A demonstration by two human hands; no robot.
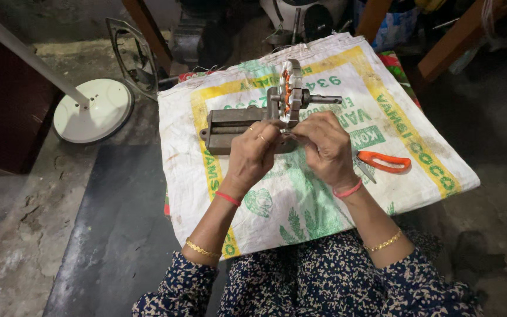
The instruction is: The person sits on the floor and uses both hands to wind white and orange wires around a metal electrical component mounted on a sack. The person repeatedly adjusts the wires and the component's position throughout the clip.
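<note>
A grey metal vise-like fixture [233, 126] sits on a woven white sack [206, 176] with yellow and green print, well inside the sack's edges, with bare cloth open all around. Clamped upright at the fixture's right end is a round stator [289, 91] wound with orange copper wire, a steel shaft jutting right. The left hand [252, 154] and right hand [324, 147] meet just below the stator, fingers narrowly pinched; what they pinch cannot be told. Orange-handled scissors [384, 162] lie right of the fixture.
</note>
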